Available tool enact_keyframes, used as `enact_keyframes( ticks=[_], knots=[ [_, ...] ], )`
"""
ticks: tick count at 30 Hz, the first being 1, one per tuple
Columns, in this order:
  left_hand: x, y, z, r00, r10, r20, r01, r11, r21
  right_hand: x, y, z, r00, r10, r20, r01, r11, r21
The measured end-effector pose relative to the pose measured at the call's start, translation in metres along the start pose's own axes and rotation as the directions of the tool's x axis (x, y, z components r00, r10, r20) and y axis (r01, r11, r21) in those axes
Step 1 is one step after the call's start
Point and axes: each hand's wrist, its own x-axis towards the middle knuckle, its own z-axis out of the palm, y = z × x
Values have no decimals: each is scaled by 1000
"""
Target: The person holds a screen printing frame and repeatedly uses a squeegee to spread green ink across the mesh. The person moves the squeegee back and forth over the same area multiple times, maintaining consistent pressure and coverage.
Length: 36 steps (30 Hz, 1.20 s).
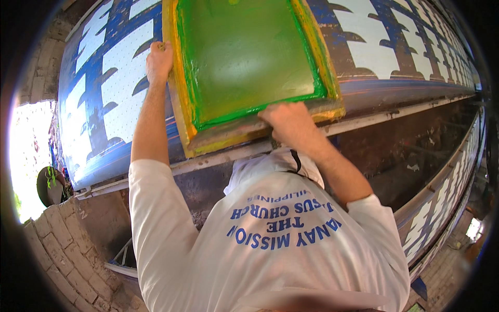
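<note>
A screen printing frame [332, 99] with a yellow-stained wooden border lies tilted over a long printing table. Green ink lines the inner edges of its mesh [249, 57], which looks translucent green. My left hand [159, 62] is closed at the frame's left side, partway up. Something small, perhaps a ring, shows at its fingers. On the near bar, right of its middle, my right hand [292, 124] is closed with the knuckles up; its fingertips are hidden. White cut fabric pieces [125, 99] lie on the table left of the frame.
More white fabric pieces [366, 44] run along the blue, ink-stained table [358, 91] to the right. A metal rail [384, 115] edges its near side. Another table with white pieces [436, 208] stands at lower right. A block wall [67, 249] is at lower left.
</note>
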Motion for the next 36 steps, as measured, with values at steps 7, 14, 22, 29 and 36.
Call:
enact_keyframes(
  ticks=[7, 14, 22, 29, 36],
  knots=[
    [-4, 5, -3, 997, -46, -59, 45, 999, -23, -33, 50, -23, 996, -87, 3, 78, 902, 425],
    [-1, 4, -1, 989, -68, -128, 70, 998, 9, -49, 198, -36, 814, 550, -186, -404, 767, 499],
    [1, -5, 1, 991, -66, -120, 67, 998, 2, -42, 205, 0, 829, 544, -130, -390, 729, 563],
    [9, -28, 6, 993, -55, -105, 57, 998, 11, -43, 200, -29, 829, 550, -100, -413, 723, 554],
    [15, -30, -3, 999, -41, -36, 37, 995, -90, -57, 200, -50, 850, 425, -312, -218, 823, 525]
  ],
)
